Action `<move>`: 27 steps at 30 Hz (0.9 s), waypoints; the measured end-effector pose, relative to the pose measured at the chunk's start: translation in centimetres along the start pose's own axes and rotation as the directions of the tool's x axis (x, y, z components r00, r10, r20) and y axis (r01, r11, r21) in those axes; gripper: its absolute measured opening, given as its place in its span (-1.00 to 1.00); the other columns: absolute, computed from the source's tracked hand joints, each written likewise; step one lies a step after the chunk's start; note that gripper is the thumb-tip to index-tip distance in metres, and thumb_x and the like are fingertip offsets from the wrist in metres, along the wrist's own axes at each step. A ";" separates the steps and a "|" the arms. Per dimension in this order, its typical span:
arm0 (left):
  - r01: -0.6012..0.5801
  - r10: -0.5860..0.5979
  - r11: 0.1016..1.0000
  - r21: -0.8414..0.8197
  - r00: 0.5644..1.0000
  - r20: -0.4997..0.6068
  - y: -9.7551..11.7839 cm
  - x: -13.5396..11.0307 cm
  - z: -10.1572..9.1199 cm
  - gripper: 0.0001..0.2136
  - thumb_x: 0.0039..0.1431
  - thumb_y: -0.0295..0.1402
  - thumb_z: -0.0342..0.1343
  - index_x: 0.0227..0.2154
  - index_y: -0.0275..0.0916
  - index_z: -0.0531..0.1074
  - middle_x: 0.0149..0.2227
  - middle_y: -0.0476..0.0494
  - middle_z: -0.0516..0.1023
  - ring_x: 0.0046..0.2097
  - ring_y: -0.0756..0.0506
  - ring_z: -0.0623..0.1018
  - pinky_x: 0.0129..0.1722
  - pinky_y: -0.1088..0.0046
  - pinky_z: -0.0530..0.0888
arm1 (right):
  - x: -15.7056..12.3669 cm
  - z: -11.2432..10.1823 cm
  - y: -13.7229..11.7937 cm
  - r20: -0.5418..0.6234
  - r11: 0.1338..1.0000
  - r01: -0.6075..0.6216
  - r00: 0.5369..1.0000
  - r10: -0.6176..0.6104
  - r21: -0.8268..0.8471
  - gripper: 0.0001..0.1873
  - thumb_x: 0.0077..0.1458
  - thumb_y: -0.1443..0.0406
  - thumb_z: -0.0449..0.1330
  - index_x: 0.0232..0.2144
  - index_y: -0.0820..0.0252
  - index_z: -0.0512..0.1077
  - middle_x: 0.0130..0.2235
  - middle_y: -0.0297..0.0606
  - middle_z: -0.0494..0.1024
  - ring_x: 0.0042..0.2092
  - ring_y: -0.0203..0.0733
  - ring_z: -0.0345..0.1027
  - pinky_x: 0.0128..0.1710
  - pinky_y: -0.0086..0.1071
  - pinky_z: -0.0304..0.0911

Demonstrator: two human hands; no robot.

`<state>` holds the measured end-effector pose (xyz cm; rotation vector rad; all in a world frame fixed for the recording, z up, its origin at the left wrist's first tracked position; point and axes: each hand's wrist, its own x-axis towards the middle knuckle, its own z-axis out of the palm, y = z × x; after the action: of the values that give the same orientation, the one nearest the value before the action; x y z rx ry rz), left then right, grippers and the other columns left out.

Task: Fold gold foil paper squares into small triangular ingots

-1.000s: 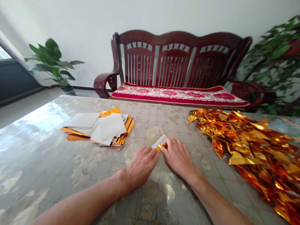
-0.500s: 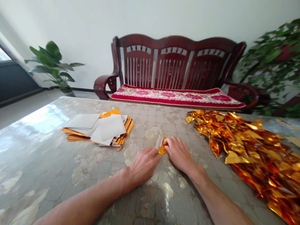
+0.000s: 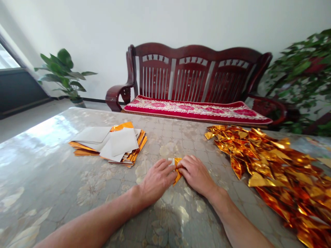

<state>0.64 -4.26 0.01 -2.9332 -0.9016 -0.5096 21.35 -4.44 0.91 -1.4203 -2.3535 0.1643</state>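
A small piece of gold foil paper [image 3: 177, 177], partly folded and with a whitish part at its upper left, lies on the table in front of me. From the left, my left hand [image 3: 158, 177] has its bent fingers over the paper's edge, holding it down. On the other side, my right hand [image 3: 196, 174] pinches the gold part between thumb and fingers. Both hands rest on the tabletop and hide much of the sheet. A stack of foil sheets [image 3: 122, 143], mostly white side up with gold edges showing, lies beyond my left hand.
To the right spreads a large heap of folded gold foil pieces [image 3: 271, 162]. The glossy patterned table [image 3: 103, 199] ends before a dark red wooden bench [image 3: 191, 75] with a floral cushion [image 3: 196, 109]. Potted plants [image 3: 62, 74] stand at both sides.
The paper's standing whitish flap now lies lower, and a gold corner points toward me. My left fingers have spread forward over the paper. The view has tipped slightly upward.
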 end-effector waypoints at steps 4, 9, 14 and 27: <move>0.061 -0.055 0.996 -0.070 0.995 0.083 0.5 0.0 -0.1 -0.80 0.37 -0.25 0.00 -0.06 -0.17 0.40 -0.06 -0.10 0.51 0.01 -0.13 0.46 0.04 0.29 0.41 | 0.0 0.6 0.3 -0.065 0.994 -0.086 0.994 0.090 0.062 -0.90 0.23 0.33 0.14 -0.32 0.10 0.45 -0.26 -0.32 0.46 -0.14 -0.19 0.31 -0.11 -0.34 0.17; 0.070 -0.063 0.997 -0.045 0.987 0.147 2.1 -0.1 -0.1 -0.78 0.38 -0.29 -0.04 -0.01 -0.21 0.36 -0.04 -0.15 0.47 0.02 -0.16 0.44 0.04 0.25 0.42 | 0.4 1.2 0.1 -0.153 0.944 -0.331 0.932 0.330 0.019 -0.87 0.23 0.23 0.13 -0.23 0.12 0.45 -0.16 -0.24 0.47 -0.06 -0.12 0.33 -0.06 -0.30 0.18; 0.060 -0.056 0.998 -0.018 0.981 0.188 2.9 -0.2 0.0 -0.75 0.36 -0.33 -0.01 0.03 -0.24 0.32 0.03 -0.20 0.42 0.04 -0.20 0.39 0.03 0.23 0.44 | 1.0 1.0 -0.5 -0.101 0.903 -0.428 0.901 0.422 -0.044 -0.83 0.16 0.16 0.18 -0.24 0.10 0.45 -0.15 -0.22 0.48 -0.06 -0.07 0.33 -0.12 -0.28 0.18; 0.062 -0.060 0.998 -0.004 0.982 0.179 1.6 -0.3 -1.7 -0.64 0.24 -0.22 0.13 0.07 -0.09 0.31 0.15 -0.21 0.28 0.14 -0.27 0.32 0.09 0.12 0.38 | 1.8 0.5 -1.1 -0.026 0.858 -0.504 0.860 0.509 0.101 -0.77 0.07 0.23 0.21 -0.17 0.00 0.50 -0.38 -0.38 0.58 -0.27 -0.15 0.42 -0.38 -0.38 0.10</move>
<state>0.79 -5.99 1.64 -3.0059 -1.0117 -0.2556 19.54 -3.33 1.25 -1.9436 -1.8505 0.3664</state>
